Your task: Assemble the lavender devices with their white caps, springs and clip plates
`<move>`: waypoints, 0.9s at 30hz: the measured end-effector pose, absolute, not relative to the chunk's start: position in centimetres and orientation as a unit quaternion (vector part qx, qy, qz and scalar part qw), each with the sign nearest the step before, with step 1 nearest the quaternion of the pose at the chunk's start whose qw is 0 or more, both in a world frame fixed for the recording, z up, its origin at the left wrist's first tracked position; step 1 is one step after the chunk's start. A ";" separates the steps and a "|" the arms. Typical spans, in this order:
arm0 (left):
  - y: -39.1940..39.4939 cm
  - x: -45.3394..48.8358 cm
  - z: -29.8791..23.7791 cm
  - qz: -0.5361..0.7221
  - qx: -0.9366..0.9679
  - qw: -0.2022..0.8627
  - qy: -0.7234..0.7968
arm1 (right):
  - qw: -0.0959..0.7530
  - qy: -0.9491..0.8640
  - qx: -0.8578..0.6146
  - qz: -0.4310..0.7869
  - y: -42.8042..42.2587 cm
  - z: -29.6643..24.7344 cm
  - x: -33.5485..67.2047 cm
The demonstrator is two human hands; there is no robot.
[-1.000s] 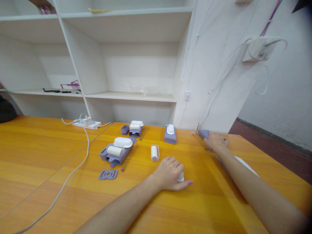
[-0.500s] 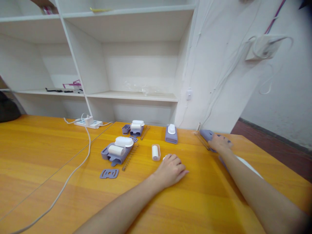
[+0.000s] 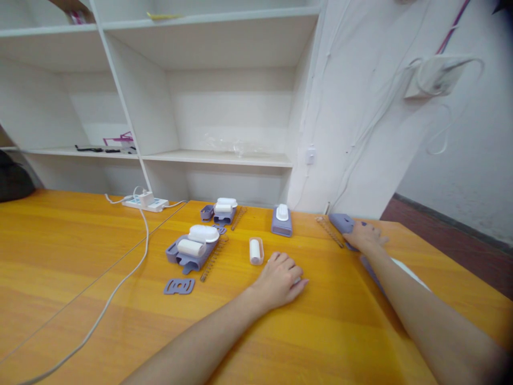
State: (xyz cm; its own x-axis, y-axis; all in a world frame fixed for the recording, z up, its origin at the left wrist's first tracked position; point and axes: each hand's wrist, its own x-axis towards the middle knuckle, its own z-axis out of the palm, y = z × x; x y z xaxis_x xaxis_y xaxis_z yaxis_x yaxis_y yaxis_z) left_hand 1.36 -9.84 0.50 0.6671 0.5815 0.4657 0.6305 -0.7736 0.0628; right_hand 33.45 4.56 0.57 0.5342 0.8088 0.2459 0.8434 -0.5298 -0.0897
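Near edge: left hand (image 3: 280, 278) palm down on the orange wooden table (image 3: 80, 256). Its fingers are curled narrow and closed over a small white plastic piece (image 3: 297, 279); only a sliver shows under the fingertips.

Just past it is a white roller in a small pale tray (image 3: 255, 250). Further left are a flat lilac slotted plate (image 3: 179, 286), a thin metal spring strip (image 3: 212, 256) and a lilac tray with white roller and oval white lid (image 3: 192, 248).

The right forearm lies over a white oval part (image 3: 409, 270). Right hand (image 3: 363, 238) rests on the near end of a lilac plastic housing (image 3: 340, 221) at the far right of the table. Fingers loosely spread; pinching or only touching, cannot tell. A second spring strip (image 3: 331, 230) lies just beside that housing.

Far side: a lilac box with white cap (image 3: 281, 220), another lilac-and-white unit (image 3: 223, 209), a white power strip (image 3: 143, 202) and white shelving (image 3: 224, 158).

Risks, as judgement:
- The white piece is small and smooth, so it could squirt out from under the curled fingers or knock the roller tray close by.
- The right forearm could drag the oval part towards the table edge.
- The right hand could flick the loose spring strip off.

Versus one second ago:
- The left hand sits further up the table, nearer the roller tray, and more of the white piece is hidden.
- The right hand has slid slightly right, so more of the lilac housing shows.
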 end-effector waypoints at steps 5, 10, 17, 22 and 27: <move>-9.8 1.3 0.5 -0.240 -0.907 0.046 -0.343 | 0.088 -0.469 -0.876 -0.074 4.5 1.0 33.3; -9.8 1.2 0.4 -0.244 -0.901 0.039 -0.357 | 0.086 -0.489 -0.865 -0.078 4.5 0.8 33.3; -10.0 1.2 0.4 -0.241 -0.893 0.032 -0.378 | 0.088 -0.517 -0.845 -0.104 4.3 0.9 33.7; -10.2 1.3 0.3 -0.232 -0.883 0.026 -0.408 | 0.113 -0.527 -0.825 -0.172 3.7 2.1 33.0; -10.2 1.4 0.2 -0.221 -0.871 0.029 -0.438 | 0.204 -0.560 -0.761 -0.256 2.1 4.4 30.4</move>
State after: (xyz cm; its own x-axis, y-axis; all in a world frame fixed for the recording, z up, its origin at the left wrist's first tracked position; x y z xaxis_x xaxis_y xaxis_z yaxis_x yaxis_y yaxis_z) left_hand 1.45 -10.19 0.23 0.5192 0.7502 0.4094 0.7756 -0.6149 0.1431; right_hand 30.43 2.06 4.38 0.2417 0.7471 0.6192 0.9568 -0.2897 -0.0239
